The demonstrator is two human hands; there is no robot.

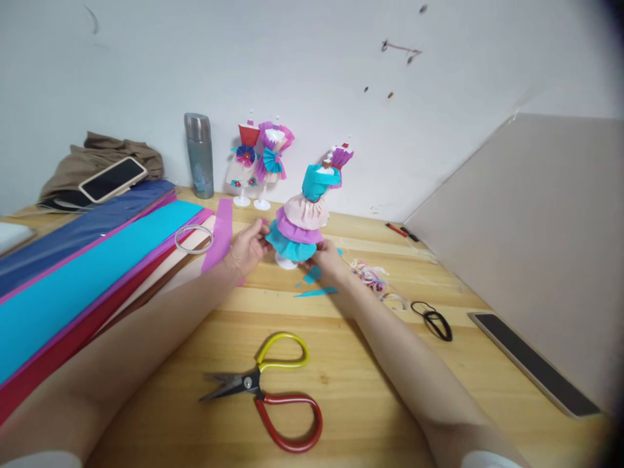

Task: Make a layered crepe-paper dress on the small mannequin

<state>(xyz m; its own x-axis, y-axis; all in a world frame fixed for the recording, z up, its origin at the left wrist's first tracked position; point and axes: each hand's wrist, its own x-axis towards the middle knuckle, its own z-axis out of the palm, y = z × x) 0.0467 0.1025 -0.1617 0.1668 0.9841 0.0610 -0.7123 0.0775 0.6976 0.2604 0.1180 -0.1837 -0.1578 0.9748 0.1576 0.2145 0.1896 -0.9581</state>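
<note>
A small dress form wears a tiered crepe-paper dress (303,212), with a blue top and pink, purple and blue ruffles. It leans slightly right on a white round base (286,261). At the left side of the lowest blue ruffle, my left hand (249,246) pinches the edge between thumb and fingers. My right hand (327,257) is closed at the ruffle's lower right edge, its fingertips partly hidden under the paper. Blue paper scraps (316,292) lie just in front of the base. Nearer to me are scissors (248,381) with one yellow and one red handle, blades slightly apart.
Coloured paper sheets (107,250) with a tape ring (194,239) cover the left. Behind stand a flask (199,156) and dressed forms (273,156). Thread scraps (369,275), a black hair tie (433,320) and a dark flat bar (533,364) lie right, beside a partition (531,214).
</note>
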